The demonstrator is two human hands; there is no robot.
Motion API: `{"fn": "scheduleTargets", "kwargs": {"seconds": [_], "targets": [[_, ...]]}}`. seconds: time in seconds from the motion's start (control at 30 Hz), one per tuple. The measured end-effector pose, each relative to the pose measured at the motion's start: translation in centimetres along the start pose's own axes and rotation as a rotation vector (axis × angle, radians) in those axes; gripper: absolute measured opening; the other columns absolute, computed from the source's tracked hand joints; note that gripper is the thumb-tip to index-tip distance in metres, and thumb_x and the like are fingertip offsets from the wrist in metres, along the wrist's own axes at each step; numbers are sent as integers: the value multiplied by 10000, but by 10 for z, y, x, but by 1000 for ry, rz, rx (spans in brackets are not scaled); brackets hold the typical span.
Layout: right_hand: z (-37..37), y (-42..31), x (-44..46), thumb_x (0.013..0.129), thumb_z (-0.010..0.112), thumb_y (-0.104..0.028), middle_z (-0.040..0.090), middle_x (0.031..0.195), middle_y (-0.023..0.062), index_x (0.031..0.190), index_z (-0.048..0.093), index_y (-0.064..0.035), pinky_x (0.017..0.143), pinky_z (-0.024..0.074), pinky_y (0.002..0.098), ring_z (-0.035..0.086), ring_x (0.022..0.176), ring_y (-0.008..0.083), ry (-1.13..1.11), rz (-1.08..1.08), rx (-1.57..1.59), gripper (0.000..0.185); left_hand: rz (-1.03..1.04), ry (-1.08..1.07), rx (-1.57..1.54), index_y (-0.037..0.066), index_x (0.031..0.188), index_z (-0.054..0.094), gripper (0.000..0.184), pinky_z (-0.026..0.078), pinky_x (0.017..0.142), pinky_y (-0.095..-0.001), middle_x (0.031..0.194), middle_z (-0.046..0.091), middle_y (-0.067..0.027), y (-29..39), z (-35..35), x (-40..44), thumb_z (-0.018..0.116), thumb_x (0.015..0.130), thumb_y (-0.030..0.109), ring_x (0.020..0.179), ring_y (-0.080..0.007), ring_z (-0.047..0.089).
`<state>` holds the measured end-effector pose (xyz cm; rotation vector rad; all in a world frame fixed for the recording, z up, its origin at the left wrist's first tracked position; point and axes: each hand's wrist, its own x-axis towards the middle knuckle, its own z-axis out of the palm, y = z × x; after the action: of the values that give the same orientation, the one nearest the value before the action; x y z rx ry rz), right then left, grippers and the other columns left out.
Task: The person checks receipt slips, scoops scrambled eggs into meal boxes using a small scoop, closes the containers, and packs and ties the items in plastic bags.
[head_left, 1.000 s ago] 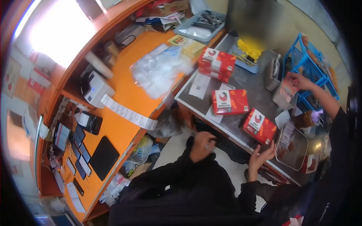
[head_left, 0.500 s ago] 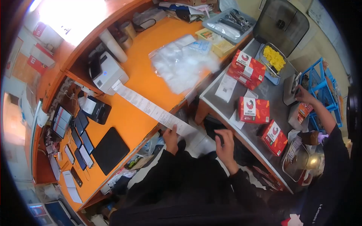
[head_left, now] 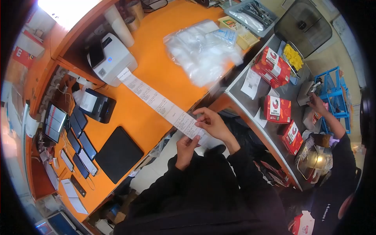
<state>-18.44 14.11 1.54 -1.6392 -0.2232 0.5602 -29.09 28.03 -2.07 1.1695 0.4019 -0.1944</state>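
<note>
Paper strip (head_left: 160, 105) ran out of the white printer (head_left: 117, 58), slanted across the orange tabletop (head_left: 156, 47) and passed over its edge to the hands. Print covered much of its visible length; its upper end looked uncut at the printer, so the printing seemed well along and the strip not yet torn off. The grip of the left hand (head_left: 186, 152) was pinched, thumb and fingers closed on the strip near its lower end; that of the right hand (head_left: 213, 126) was closed on it just above. The end beyond them was too blurred to read.

Clear plastic bags (head_left: 207, 55) lay past the strip, a black pad (head_left: 118, 154) on its other side. On the grey tabletop (head_left: 295, 89), three red boxes (head_left: 277, 109) looked closed, a printed slip (head_left: 251, 83) beside the farthest. A co-worker's hand (head_left: 316, 105) was at a grey container (head_left: 304, 94) near a blue rack (head_left: 335, 98). Nothing overlay the strip between printer and hands
</note>
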Motion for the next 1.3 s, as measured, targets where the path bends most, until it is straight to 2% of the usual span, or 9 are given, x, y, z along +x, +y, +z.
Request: {"fn": "scheduleTargets", "kwargs": {"seconds": [0.2, 0.53, 0.7, 0.97, 1.03, 1.07, 1.13, 1.2, 1.3], "targets": [[14, -12, -10, 878, 654, 49, 639, 889, 21, 1181, 588, -54, 757, 480, 229, 602, 825, 85, 7, 32, 60, 327, -23, 96, -481, -14, 1171, 592, 277, 550, 787, -315, 1068, 664, -76, 34, -16, 28, 661, 937, 117, 914, -165, 664], [24, -34, -11, 846, 662, 53, 655, 885, 47, 1071, 684, -52, 714, 485, 258, 611, 805, 119, 67, -102, -233, 249, -176, -45, -259, 19, 1155, 552, 311, 565, 763, -338, 1028, 633, -70, 56, -38, 54, 698, 882, 51, 930, -193, 666], [27, -43, -2, 837, 647, 57, 652, 887, 95, 1027, 692, -45, 708, 499, 303, 648, 832, 213, 45, -240, -362, 220, -255, -130, -219, 55, 1270, 484, 417, 574, 818, -370, 1169, 593, -89, 65, -44, 56, 676, 901, 62, 1024, -218, 651], [22, -39, -2, 833, 673, -58, 639, 934, 116, 983, 716, -96, 746, 524, 381, 637, 872, 318, 64, -418, -551, 161, -405, -164, -363, 101, 1229, 567, 325, 533, 842, -385, 1114, 653, -62, 31, -64, 71, 659, 918, 103, 1019, -206, 646], [21, -16, -4, 814, 710, -85, 618, 1088, 79, 976, 725, -124, 913, 484, 392, 591, 1063, 298, 149, -484, -659, 167, -489, -226, -389, 105, 1244, 557, 313, 506, 903, -370, 1125, 644, -57, 20, -67, 77, 624, 954, 200, 1064, -210, 623], [18, -23, -11, 808, 712, -65, 606, 1140, 86, 977, 721, -109, 974, 440, 406, 555, 1142, 298, 148, -479, -605, 175, -406, -194, -388, 111, 1260, 547, 337, 488, 858, -318, 1114, 635, -51, 6, -68, 78, 577, 988, 306, 1013, -173, 609], [8, -29, -23, 830, 702, -56, 625, 1117, 88, 972, 713, -80, 948, 461, 382, 579, 1114, 270, 183, -478, -429, 144, -444, -141, -484, 115, 1227, 554, 366, 459, 768, -284, 1064, 626, -41, 10, -59, 71, 532, 1003, 404, 919, -145, 583], [-10, -29, -46, 857, 690, -53, 642, 1082, 84, 970, 703, -54, 916, 482, 353, 601, 1071, 233, 287, -437, -192, 114, -262, 11, -383, 102, 1199, 553, 433, 418, 685, -263, 1025, 616, -45, 2, -30, 59, 493, 1004, 484, 866, -138, 550], [-44, -17, -95, 905, 662, -52, 664, 1011, 59, 992, 682, -31, 857, 509, 299, 625, 984, 160, 611, -288, 248, 91, -352, 10, -81, 115, 1232, 494, 408, 469, 716, -286, 1077, 575, -26, -65, -55, 79, 503, 1005, 455, 931, -156, 563]]}}
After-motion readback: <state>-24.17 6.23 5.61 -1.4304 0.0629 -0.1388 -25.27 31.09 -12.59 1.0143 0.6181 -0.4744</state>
